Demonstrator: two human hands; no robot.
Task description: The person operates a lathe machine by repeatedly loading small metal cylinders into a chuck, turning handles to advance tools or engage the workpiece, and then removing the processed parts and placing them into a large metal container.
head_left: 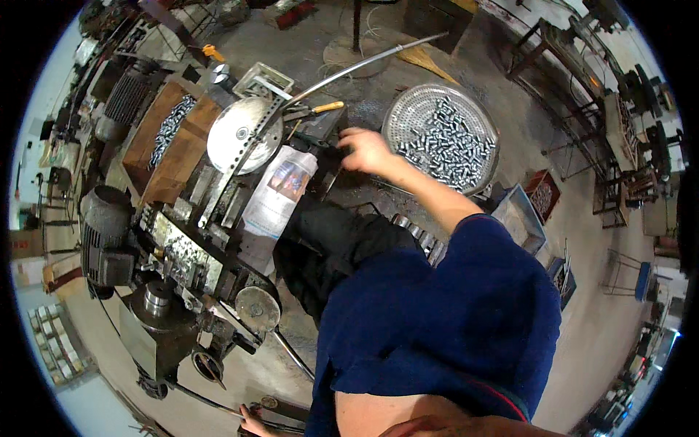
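My right arm reaches forward, and my right hand [362,150] is at the dark edge of a greasy bench machine. Its fingers are bent and smeared by motion; whether they hold anything does not show. Low in the view, my left hand [253,424] has its fingers round a long dark metal lever [204,398] coming from the machine. Close to my right hand lies a tool with a yellow handle [328,107]. A folded printed sheet [275,197] covers part of the machine, beside a round metal disc [237,136].
A large perforated round tray [391,120] with many small shiny metal cylinders stands to the right of my right hand. A wooden box [138,149] of similar parts is at the left. A long bar [349,69] slants across the machine. Motors [107,229] and a handwheel [208,365] stand left.
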